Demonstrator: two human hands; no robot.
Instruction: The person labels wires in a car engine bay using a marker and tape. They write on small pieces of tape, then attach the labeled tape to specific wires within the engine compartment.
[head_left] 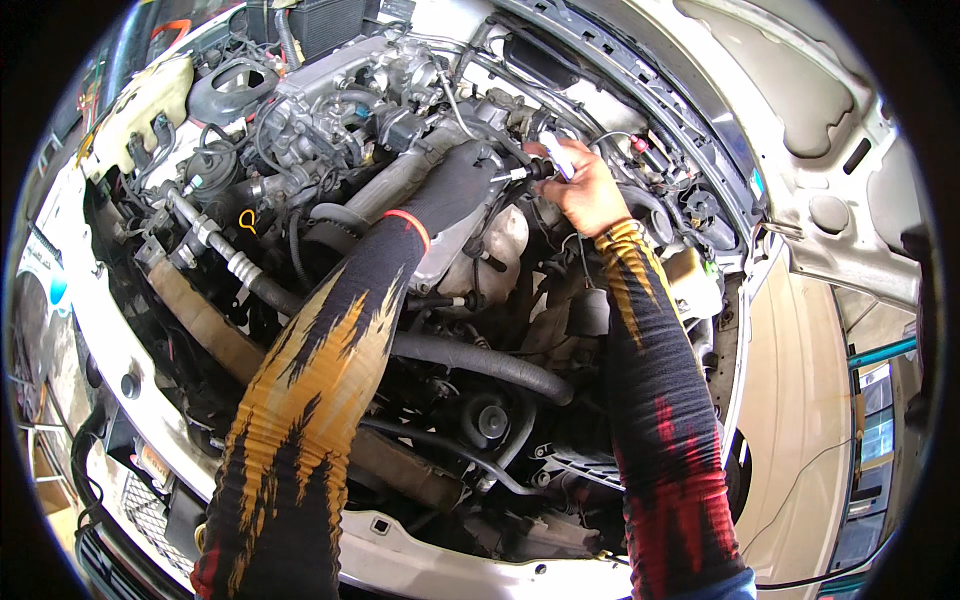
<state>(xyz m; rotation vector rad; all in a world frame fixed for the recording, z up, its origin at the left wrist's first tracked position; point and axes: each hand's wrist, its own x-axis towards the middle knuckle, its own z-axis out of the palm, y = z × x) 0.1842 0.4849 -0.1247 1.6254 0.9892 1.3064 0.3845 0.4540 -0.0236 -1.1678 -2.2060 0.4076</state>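
My left hand, in a black glove with an orange-red cuff, reaches over the top of a car engine. Its fingers blend into the dark parts there, so their grip does not show. Just right of the glove is a black cable end with a short pale section pointing toward the glove. My bare right hand is beside it, fingers curled round a slim white tube. The tube tilts up to the left; its exact kind is unclear. A grey ribbed hose runs below both forearms.
A yellow dipstick ring stands at the left of the engine. On the right sits a pale plastic reservoir. The raised bonnet fills the upper right. White bodywork borders the near side. A black battery is at the back left.
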